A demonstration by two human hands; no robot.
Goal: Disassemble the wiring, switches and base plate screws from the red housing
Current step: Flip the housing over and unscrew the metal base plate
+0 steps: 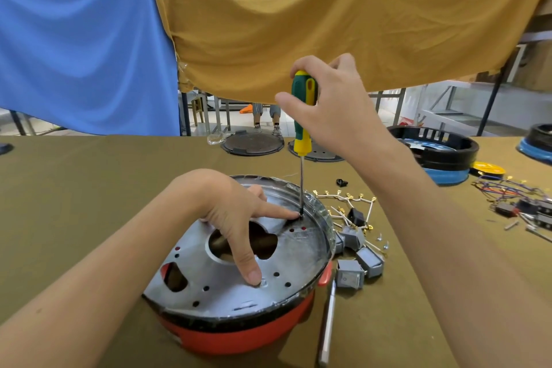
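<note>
- Head view: the red housing (248, 334) sits on the olive table (89, 188), near and centre, with its silver base plate (301, 251) facing up.
- Your right hand (328, 104) is curled round the green and yellow handle of the screwdriver (302, 116), which stands upright with its tip on a screw (300, 214) at the far right of the plate.
- Your left hand (227, 212) lies spread on the plate, fingers straight: one points at the tip, another presses near a hole on the near side.
- The plate looks like thin, stiff sheet metal, probably smooth enough to slide under your fingers, so press flat and keep clear of the cut-out edges, which may be sharp.
- The housing seems light plastic and may rock or turn under torque; steady it through the plate or by its rim.
- Loose to the right lie grey switches (349, 273) and white wiring (343, 197) with small gold terminals, which will likely bend easily; lift those by the switch bodies.
- A pen-like tool (327, 329) lies just right of the housing.
- The screw head is hidden by the tip and your fingertip, so you cannot tell how far out it is.
- Which holes still hold screws is hard to make out, and the housing's inside shows only through the cut-outs.
</note>
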